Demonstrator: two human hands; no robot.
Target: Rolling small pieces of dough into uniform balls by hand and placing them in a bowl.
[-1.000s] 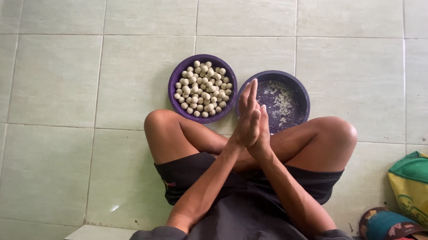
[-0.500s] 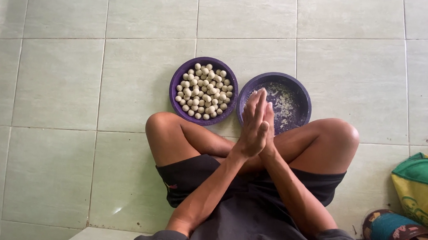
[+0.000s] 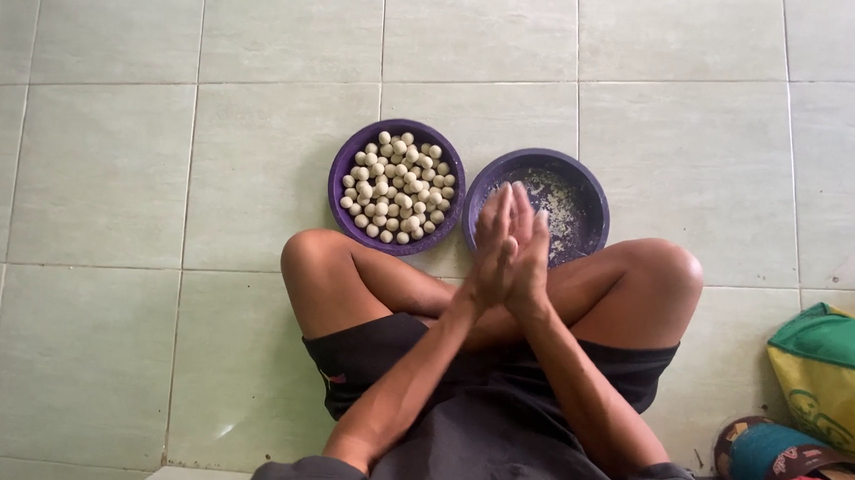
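Both hands pressing palm-to-palm, left hand [image 3: 495, 247] & right hand [image 3: 530, 255], fingers flat; can't tell if anything's between. They're hovering over the near rim of the floury bowl [image 3: 591, 196]; ball-filled bowl [image 3: 348, 164] sitting just left on the floor, nearer the left hand.

Pale green tiled floor [image 3: 101, 177], soft daylight

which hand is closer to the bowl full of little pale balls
Left. The palms are pressed together above the near rim of the other bowl. The left hand is on the side toward the bowl of balls; the right hand lies just beyond it.
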